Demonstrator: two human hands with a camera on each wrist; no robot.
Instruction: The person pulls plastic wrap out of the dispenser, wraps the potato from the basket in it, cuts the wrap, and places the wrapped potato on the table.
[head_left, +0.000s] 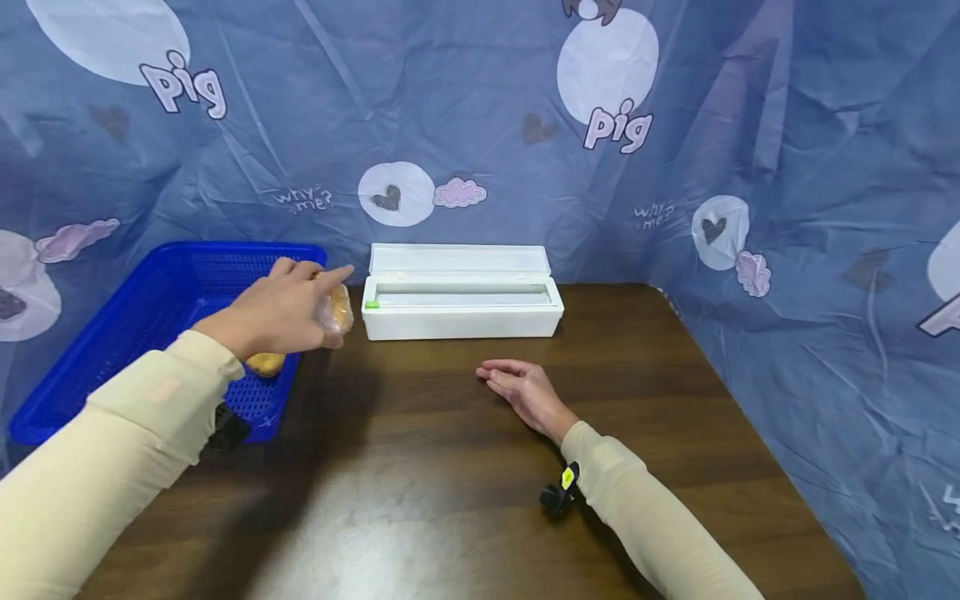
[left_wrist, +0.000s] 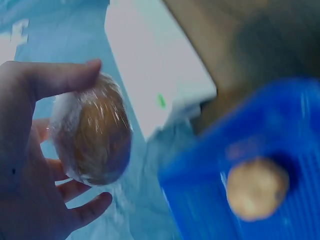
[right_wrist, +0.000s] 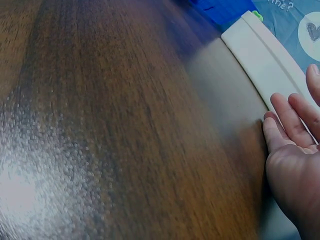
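Observation:
My left hand [head_left: 281, 308] holds a potato [head_left: 341, 310] wrapped in clear cling film, raised near the right rim of a blue basket [head_left: 225, 247]. In the left wrist view, the thumb lies over the top of the wrapped potato [left_wrist: 97, 132], with the fingers behind it. Another potato [head_left: 266, 364] lies in the basket, partly hidden by my left wrist. To the right of that hand stands a white cling film dispenser [head_left: 465, 323], its lid raised and a green slider at its left end. My right hand [head_left: 528, 396] is held over the table, fingers relaxed, holding nothing.
The brown wooden table [head_left: 420, 475] has its right edge running down toward the lower right. A blue printed cloth [head_left: 480, 108] hangs behind the dispenser and along the right side. A small black device [head_left: 557, 498] sits at my right wrist.

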